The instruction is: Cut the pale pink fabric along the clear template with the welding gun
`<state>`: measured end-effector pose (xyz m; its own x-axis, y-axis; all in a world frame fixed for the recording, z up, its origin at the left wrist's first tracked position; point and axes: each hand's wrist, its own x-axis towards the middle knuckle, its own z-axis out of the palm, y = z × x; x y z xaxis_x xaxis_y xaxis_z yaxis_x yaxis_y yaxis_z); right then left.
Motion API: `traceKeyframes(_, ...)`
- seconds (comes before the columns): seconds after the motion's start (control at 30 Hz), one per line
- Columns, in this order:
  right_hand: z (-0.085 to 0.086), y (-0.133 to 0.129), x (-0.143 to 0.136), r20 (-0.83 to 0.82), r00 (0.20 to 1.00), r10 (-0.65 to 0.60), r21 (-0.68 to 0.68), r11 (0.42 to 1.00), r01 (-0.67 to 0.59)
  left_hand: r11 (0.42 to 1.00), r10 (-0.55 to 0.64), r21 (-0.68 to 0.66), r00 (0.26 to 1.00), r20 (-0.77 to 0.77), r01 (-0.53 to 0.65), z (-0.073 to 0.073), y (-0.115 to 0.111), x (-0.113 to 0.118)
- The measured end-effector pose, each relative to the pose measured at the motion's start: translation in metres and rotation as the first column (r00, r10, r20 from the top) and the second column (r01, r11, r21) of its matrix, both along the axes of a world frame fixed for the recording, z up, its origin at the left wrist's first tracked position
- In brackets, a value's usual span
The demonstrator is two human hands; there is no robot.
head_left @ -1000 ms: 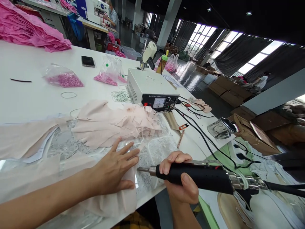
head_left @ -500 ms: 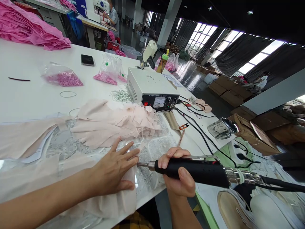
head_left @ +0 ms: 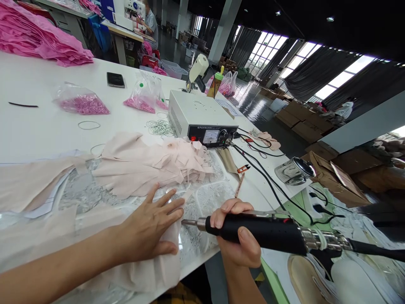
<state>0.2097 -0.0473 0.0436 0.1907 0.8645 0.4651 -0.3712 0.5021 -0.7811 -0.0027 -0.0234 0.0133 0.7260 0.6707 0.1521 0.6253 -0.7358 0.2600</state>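
Note:
My left hand [head_left: 155, 228] lies flat with spread fingers on a pale pink fabric piece [head_left: 167, 268] near the table's front edge. In my right hand [head_left: 238, 236] is a black handheld tool [head_left: 262, 232], my fingers wrapped round its body. Its metal tip points left and ends at the fabric's edge, close beside my left fingertips. Under the fabric lies a clear, scratched sheet [head_left: 205, 196]. Behind my left hand is a pile of cut pale pink pieces [head_left: 152, 162]. More pale fabric [head_left: 31, 181] lies at the left over white paper.
A control box [head_left: 202, 114] with cables stands behind the pile. Bags of pink bits [head_left: 84, 103], a phone [head_left: 115, 80] and pink fabric [head_left: 41, 36] are farther back. A glass jar [head_left: 294, 170] and small snips [head_left: 243, 169] are at the right. A person [head_left: 151, 27] sits beyond.
The tool in my right hand has shifted slightly down, its tip now a little lower. My left hand stays flat, almost in the same place.

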Motion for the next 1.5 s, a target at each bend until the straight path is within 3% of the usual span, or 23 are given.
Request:
traceKeyframes(0.3,0.002,-0.008,-0.002,0.016,1.0,0.01,-0.024,1.0,-0.01,0.999,-0.034,-0.006,0.998,0.054,0.034,-0.011,0.005,-0.003)
traceKeyframes(0.57,-0.002,-0.007,-0.001,-0.034,0.999,0.017,-0.019,1.0,-0.018,0.99,-0.082,0.118,0.995,0.061,0.074,-0.023,0.008,-0.013)
traceKeyframes(0.83,-0.005,-0.005,-0.001,-0.076,0.996,0.046,-0.005,0.999,-0.046,0.987,-0.059,0.15,0.998,0.007,0.058,-0.012,0.005,-0.011)
traceKeyframes(1.03,-0.007,-0.001,-0.002,-0.082,0.996,0.044,0.026,0.999,-0.042,0.986,-0.055,0.155,0.998,-0.029,0.059,-0.012,0.007,-0.012)
traceKeyframes(1.33,-0.009,0.002,-0.003,-0.128,0.99,0.057,0.058,0.997,-0.05,0.974,-0.099,0.196,0.991,-0.089,0.115,-0.006,0.01,-0.015)
traceKeyframes(1.5,-0.008,0.004,-0.002,-0.153,0.985,0.078,0.075,0.995,-0.067,0.954,-0.185,0.222,0.978,-0.091,0.201,0.001,0.014,-0.014)
